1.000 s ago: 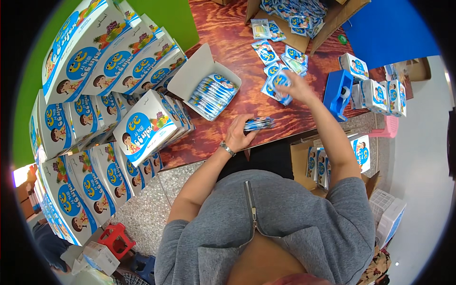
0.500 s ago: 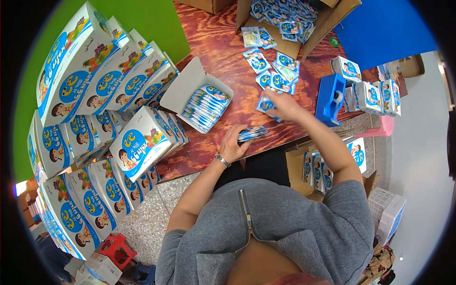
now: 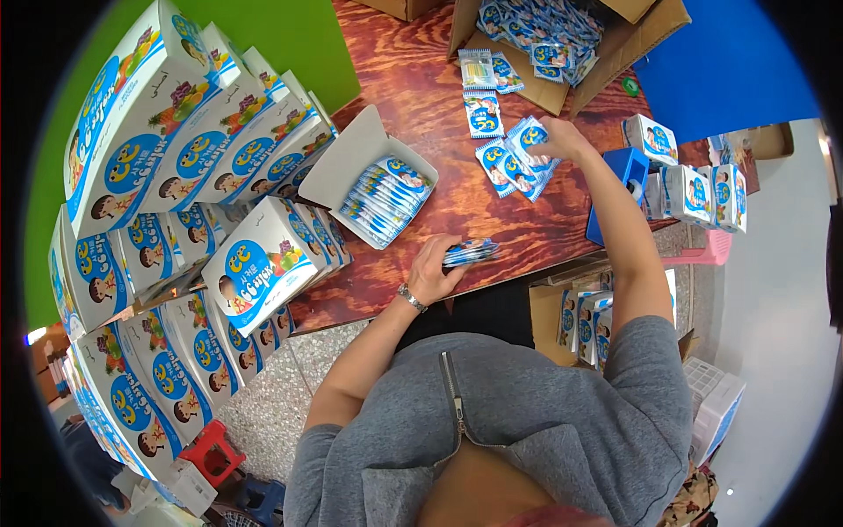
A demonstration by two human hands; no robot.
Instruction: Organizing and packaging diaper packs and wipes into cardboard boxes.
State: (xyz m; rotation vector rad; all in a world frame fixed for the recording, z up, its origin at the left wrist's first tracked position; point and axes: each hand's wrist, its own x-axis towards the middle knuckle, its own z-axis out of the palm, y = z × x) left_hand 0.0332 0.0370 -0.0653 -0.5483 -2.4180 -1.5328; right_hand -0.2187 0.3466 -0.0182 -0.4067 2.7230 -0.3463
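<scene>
Close to the table's front edge, my left hand (image 3: pixel 430 270) is closed around a small stack of blue-and-white sachets (image 3: pixel 471 253). Farther out and to the right, my right hand (image 3: pixel 564 142) has its fingers bent onto a sachet (image 3: pixel 529 133) at the top of a loose group; its fingertips are partly hidden. Two overlapping sachets (image 3: pixel 509 169) lie just below those fingers. To the left of my hands, an open white carton (image 3: pixel 338 171) holds a tight row of upright sachets (image 3: pixel 385 200).
Stacked printed cartons (image 3: pixel 189 167) rise on the left. A cardboard box (image 3: pixel 645 57) of loose sachets lies at the back, single sachets (image 3: pixel 482 114) before it. A blue tape dispenser (image 3: pixel 625 167) and small cartons (image 3: pixel 689 193) stand right. A red stool (image 3: pixel 211 461) is on the floor.
My right hand has moved away and to the right, onto the loose sachets; the sachet it held nearer to me is gone from there. My left hand keeps its stack nearly in place.
</scene>
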